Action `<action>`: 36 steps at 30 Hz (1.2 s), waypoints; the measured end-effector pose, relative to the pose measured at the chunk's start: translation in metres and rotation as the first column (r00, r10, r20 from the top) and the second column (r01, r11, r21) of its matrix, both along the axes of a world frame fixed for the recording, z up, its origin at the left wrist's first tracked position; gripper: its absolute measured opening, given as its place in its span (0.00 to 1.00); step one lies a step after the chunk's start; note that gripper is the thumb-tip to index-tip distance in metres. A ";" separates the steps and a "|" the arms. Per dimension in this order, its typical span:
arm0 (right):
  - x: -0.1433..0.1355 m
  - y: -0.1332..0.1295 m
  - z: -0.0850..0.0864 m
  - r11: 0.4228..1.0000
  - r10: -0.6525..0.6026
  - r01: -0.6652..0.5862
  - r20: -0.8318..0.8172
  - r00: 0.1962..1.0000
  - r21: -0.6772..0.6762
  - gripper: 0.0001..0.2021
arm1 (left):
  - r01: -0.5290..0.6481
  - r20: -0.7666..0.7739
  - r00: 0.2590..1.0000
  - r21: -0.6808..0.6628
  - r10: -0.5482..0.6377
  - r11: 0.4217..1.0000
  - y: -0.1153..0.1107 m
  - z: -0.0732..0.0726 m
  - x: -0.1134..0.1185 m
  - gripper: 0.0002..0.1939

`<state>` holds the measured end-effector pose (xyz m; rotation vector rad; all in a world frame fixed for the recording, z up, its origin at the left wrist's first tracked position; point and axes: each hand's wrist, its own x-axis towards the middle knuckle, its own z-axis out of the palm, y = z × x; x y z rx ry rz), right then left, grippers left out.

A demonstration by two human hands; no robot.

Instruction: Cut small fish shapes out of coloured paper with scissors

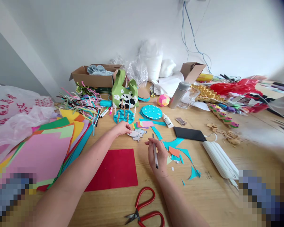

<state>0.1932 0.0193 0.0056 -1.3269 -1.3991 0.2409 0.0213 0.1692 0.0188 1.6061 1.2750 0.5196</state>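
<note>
While the R hand [161, 156] grips a pen [155, 154], fingers curled round it, the L hand [121, 128] reaches out to gray-white cutouts [137, 135] lying approx. mid-table [101, 206]. Its fingertips are drawn together at the cutouts' L edge; can't tell if they pinch or just touch. Colored slips [146, 124] lie just behind the cutouts, w/ blue discs [151, 112] farther back, nr. a glue bottle [168, 120]. A red sheet [120, 168] lies flat btwn the forearms, red-handled scissors [144, 194] closer to the camera. Blue scraps [172, 144] are strewn R of the pen hand; a paper stack [44, 146] fills the L side. At back, a green panda bag [119, 90] stands beside a cardboard box [81, 75].
</note>
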 end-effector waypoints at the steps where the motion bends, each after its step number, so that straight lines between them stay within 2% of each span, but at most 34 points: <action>1: -0.001 0.000 0.001 1.000 0.006 -0.006 0.002 1.000 0.003 0.08 | 0.003 -0.004 1.000 0.008 -0.003 1.000 0.000 -0.001 0.001 0.06; 4: -0.002 -0.001 0.003 1.000 0.027 -0.027 0.016 1.000 -0.004 0.08 | -0.003 -0.025 1.000 0.040 0.004 0.999 0.000 -0.004 0.003 0.05; 8: 0.000 0.000 -0.001 0.992 0.104 -0.097 0.082 0.991 -0.084 0.10 | -0.013 -0.087 0.996 0.107 0.022 0.994 0.001 -0.006 0.005 0.03; 10: 0.002 0.001 -0.004 0.973 0.198 -0.172 0.175 0.964 -0.152 0.13 | -0.027 -0.127 0.991 0.161 0.048 0.987 -0.002 -0.002 0.002 0.04; 12: 0.004 0.001 -0.004 0.946 0.279 -0.199 0.331 0.901 -0.254 0.16 | -0.047 -0.168 0.982 0.222 0.086 0.974 -0.011 0.004 -0.004 0.09; 14: 0.004 0.000 -0.002 0.930 0.299 -0.126 0.512 0.805 -0.345 0.18 | -0.048 -0.203 0.974 0.265 0.104 0.963 -0.027 0.014 -0.015 0.13; 17: 0.003 -0.002 0.000 0.934 0.250 0.027 0.707 0.661 -0.356 0.17 | -0.017 -0.247 0.965 0.285 0.091 0.958 -0.064 0.028 -0.036 0.12; 19: 0.001 -0.004 0.001 0.942 0.218 0.073 0.763 0.608 -0.327 0.16 | 0.057 -0.322 0.946 0.290 0.041 0.955 -0.094 0.035 -0.052 0.12; 21: 0.001 -0.006 0.001 0.946 0.201 0.092 0.789 0.581 -0.309 0.16 | 0.077 -0.361 0.932 0.307 0.041 0.949 -0.124 0.037 -0.065 0.12; 24: -0.001 -0.010 0.003 0.958 0.144 0.125 0.807 0.573 -0.259 0.19 | 0.119 -0.409 0.912 0.360 0.041 0.925 -0.165 0.034 -0.077 0.11; 27: -0.006 -0.015 0.012 0.971 0.101 0.103 0.767 0.634 -0.214 0.20 | 0.127 -0.450 0.891 0.375 0.061 0.918 -0.196 0.027 -0.078 0.12; 29: -0.013 -0.019 0.018 0.960 0.233 -0.054 0.680 0.696 -0.273 0.15 | 0.170 -0.502 0.864 0.379 0.047 0.910 -0.209 0.024 -0.076 0.10; 31: -0.022 -0.021 0.020 0.900 0.424 -0.257 0.574 0.701 -0.351 0.11 | 0.212 -0.534 0.845 0.399 0.038 0.892 -0.217 0.024 -0.072 0.09; 32: -0.026 -0.022 0.019 0.873 0.481 -0.318 0.541 0.690 -0.370 0.12 | 0.226 -0.542 0.839 0.411 0.038 0.883 -0.220 0.024 -0.070 0.09; 34: -0.034 -0.021 0.013 0.868 0.491 -0.332 0.546 0.679 -0.369 0.17 | 0.249 -0.556 0.830 0.435 0.041 0.865 -0.223 0.024 -0.066 0.09; 36: -0.040 -0.018 0.004 0.894 0.442 -0.269 0.599 0.668 -0.359 0.21 | 0.281 -0.564 0.826 0.458 0.031 0.843 -0.226 0.022 -0.062 0.08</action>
